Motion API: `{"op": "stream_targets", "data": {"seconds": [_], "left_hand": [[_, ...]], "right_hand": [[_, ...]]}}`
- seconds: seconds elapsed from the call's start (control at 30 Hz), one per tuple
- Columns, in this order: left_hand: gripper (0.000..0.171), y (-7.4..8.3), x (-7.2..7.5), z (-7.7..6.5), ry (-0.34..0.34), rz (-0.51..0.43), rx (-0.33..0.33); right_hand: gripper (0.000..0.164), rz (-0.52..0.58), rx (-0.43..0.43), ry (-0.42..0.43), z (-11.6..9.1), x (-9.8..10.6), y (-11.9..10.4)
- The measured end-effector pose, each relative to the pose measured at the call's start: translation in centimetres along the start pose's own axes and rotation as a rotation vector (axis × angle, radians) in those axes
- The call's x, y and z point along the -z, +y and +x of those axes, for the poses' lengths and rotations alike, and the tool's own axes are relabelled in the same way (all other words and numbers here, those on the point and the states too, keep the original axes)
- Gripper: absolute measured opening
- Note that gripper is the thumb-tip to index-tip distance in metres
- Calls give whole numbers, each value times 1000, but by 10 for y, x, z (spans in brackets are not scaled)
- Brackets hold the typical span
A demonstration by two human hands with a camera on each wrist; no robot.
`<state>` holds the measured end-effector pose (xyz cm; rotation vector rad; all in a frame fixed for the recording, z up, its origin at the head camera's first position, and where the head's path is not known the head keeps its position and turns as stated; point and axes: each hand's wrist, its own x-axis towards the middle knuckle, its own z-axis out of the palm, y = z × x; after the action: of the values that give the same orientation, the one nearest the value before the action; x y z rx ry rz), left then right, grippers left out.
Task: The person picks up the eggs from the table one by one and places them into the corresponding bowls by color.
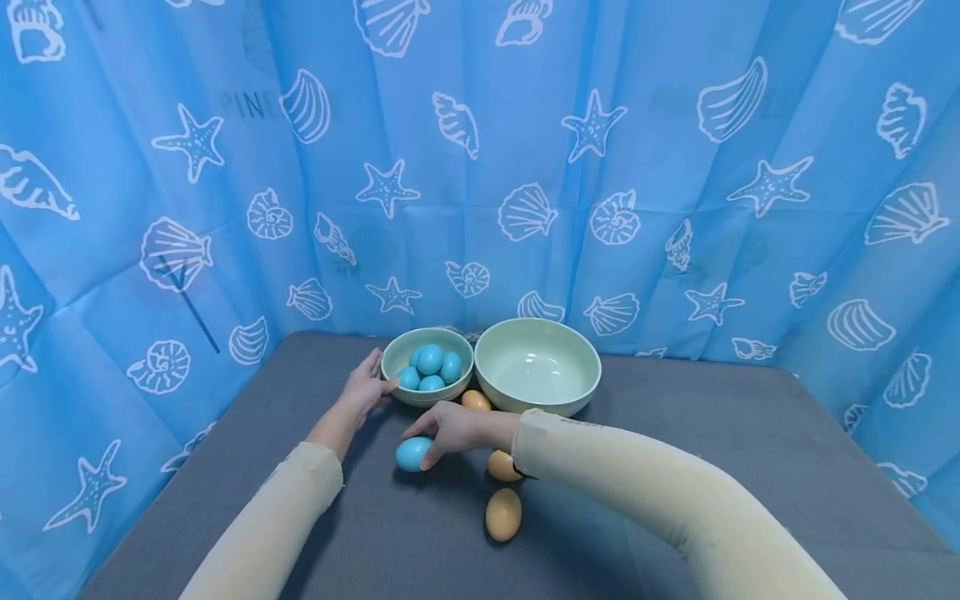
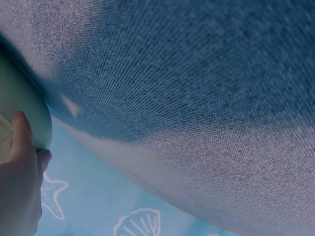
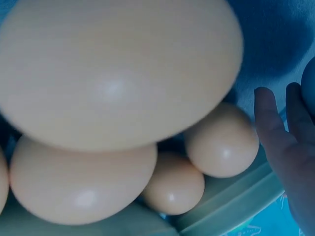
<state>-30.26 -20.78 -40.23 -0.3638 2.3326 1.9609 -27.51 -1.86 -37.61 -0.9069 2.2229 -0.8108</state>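
Observation:
A small pale green bowl [image 1: 390, 367] holds several blue eggs [image 1: 431, 359]. At its left side, my left hand [image 1: 363, 387] grips the bowl, the thumb lying across the near rim. In the left wrist view, fingers rest against the green bowl [image 2: 39, 115]. On the cloth in front of the bowl, a separate blue egg [image 1: 409, 453] is held between the thumb and fingers of my right hand [image 1: 455, 427]. The right wrist view shows that blue egg [image 3: 310, 86] only at its edge, beside the fingers.
A larger green bowl [image 1: 592, 379] stands to the right, against the small one. Brown eggs lie on the grey cloth [image 1: 405, 533]: one near the bowls [image 1: 476, 401], one partly under my right sleeve [image 1: 502, 467], one closer [image 1: 503, 515]. A blue shell-print curtain [image 1: 480, 167] hangs behind.

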Motion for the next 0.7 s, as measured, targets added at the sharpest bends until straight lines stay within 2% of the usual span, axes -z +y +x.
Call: {"op": "stream_targets", "data": {"seconds": [0.43, 0.7], "left_hand": [[78, -3, 0, 0, 1, 21, -19], [77, -1, 0, -1, 3, 11, -7]], "right_hand": [[48, 66, -33, 19, -10, 18, 2], [48, 74, -50, 50, -13, 28, 2]]}}
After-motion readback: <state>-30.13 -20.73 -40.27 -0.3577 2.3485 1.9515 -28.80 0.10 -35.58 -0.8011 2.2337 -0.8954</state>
